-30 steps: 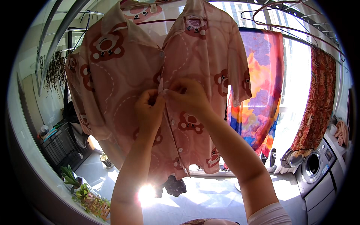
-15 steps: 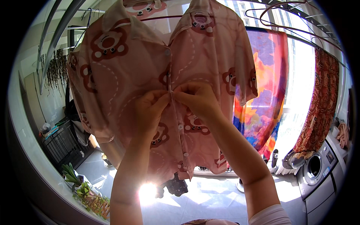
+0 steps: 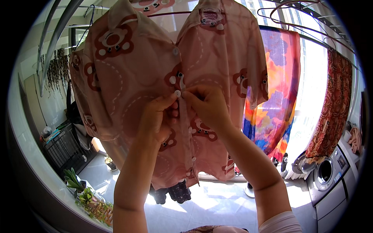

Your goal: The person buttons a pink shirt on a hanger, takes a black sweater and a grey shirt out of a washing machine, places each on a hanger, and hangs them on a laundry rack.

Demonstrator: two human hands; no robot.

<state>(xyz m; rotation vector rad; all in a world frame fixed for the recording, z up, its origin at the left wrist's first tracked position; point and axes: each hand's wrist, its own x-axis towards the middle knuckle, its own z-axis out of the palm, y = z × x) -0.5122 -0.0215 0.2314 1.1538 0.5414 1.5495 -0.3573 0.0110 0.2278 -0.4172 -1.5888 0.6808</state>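
A pink pajama shirt with a bear-face print hangs in front of me, collar at the top. Both my hands are at its front opening, about midway down. My left hand pinches the front edge beside a round white button, thumb against the button and fingers curled behind the cloth. My right hand pinches the cloth just right of that button, thumb and forefinger together. Higher up, another button sits below the collar. A lower button shows on the front edge near the hem.
A multicoloured cloth and a red-brown patterned cloth hang to the right by bright windows. Empty hangers hang overhead. A washing machine stands at right, potted plants at lower left, a black rack at left.
The button between my hands has come into plain view on the front edge. My left fingers have curled behind the cloth, and my right hand has shifted slightly right. The shirt has swayed a little.
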